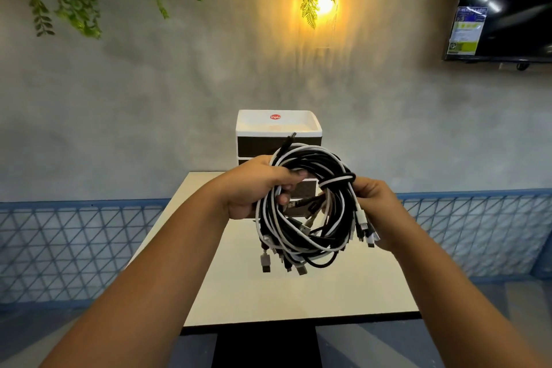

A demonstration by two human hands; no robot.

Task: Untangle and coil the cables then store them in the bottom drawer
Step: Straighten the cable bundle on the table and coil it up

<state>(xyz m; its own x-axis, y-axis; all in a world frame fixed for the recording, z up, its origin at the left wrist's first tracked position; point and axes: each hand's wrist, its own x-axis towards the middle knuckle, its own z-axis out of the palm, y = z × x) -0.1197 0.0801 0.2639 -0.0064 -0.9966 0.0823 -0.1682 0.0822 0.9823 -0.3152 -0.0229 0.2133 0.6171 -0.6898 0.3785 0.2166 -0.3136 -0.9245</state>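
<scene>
Above the pale table, between my two hands, hangs a bundle of black and white cables, already wound into a rough ring and held up in the air, clear of the tabletop. My left hand grips the ring's upper left side, its fingers curled through the middle. My right hand pinches the right side, close to where one white cable wraps crosswise round the bundle like a tie. Several USB plugs dangle loose from the bottom and right of the ring.

Behind the cables, at the far end of the table, stands a small white drawer unit with dark drawer fronts; its lower drawers are mostly hidden by the bundle, so I cannot tell whether the bottom one is open.

I judge the cables light, soft and floppy, with a springy wish to uncoil. Holding is safest at the wrapped tie and on the opposite side, squeezing all loops together. The dangling plugs could snag on the drawer edge.
</scene>
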